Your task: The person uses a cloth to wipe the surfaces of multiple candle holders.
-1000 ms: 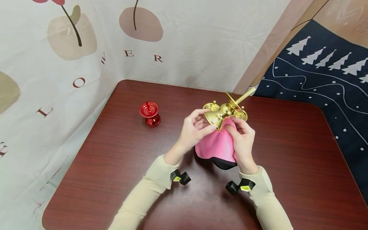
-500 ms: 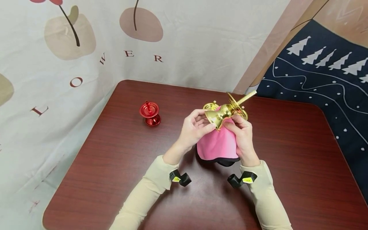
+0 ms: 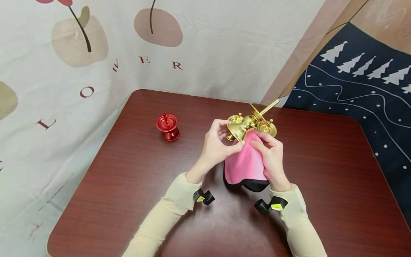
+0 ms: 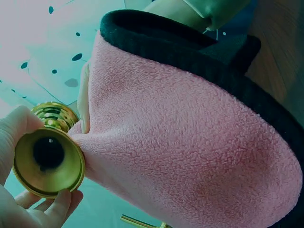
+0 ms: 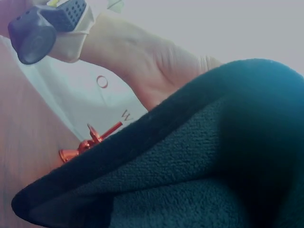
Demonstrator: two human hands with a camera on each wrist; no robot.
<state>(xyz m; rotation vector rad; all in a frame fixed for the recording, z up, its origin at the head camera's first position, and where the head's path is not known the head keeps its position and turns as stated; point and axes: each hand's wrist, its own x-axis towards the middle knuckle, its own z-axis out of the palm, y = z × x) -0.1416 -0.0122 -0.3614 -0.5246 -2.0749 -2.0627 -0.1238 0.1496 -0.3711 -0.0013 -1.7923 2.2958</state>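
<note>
In the head view, my left hand [image 3: 216, 142] holds a shiny gold candle holder [image 3: 245, 125] by its flared base, thumb and fingers at the rim. The holder leans over, its stem pointing up and to the right. My right hand [image 3: 271, 153] pinches a pink cloth [image 3: 245, 164] with a black border and presses it against the holder beside the base. The left wrist view looks into the hollow base [image 4: 50, 164], with the fluffy cloth [image 4: 190, 128] hanging next to it. Dark cloth [image 5: 180, 175] fills much of the right wrist view and hides the right fingers.
Behind the hands stand two more gold candle holders, one on the left [image 3: 235, 118] and one on the right [image 3: 270, 129], both partly covered. A red candle holder [image 3: 167, 125] stands on the left of the brown table [image 3: 135, 171]. Printed cloth hangings [image 3: 224, 53] border the table's back.
The held gold candle holder has shifted slightly left, its stem tip included. The cloth's lower edge has swung a little to the right. Both hands keep their hold.
</note>
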